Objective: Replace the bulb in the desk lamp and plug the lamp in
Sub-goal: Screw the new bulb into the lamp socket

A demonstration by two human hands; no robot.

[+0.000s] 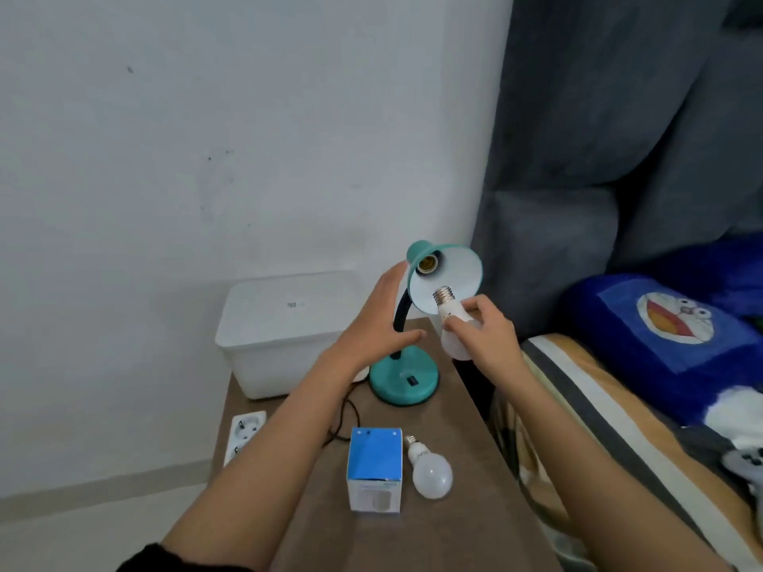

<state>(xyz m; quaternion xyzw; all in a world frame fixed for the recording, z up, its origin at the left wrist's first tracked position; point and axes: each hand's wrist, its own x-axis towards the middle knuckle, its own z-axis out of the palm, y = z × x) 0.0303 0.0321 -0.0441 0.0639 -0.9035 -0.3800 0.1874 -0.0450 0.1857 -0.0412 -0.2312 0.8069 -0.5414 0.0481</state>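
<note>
Nearest the camera, on the bench, a blue-topped bulb box stands w/ a spare bulb lying just beside it on its right, both well below the hands. Right hand grasps the held bulb by its white body, metal screw base pointing up and left, inside the rim of the teal lamp shade but still apart from the socket (socket is bare). Left hand is released, fingers spread, its fingertips at the shade's left edge; can't tell if touching. Lamp base sits on the bench behind the box, black cord running left toward a white power strip. White storage bin at rear.
</note>
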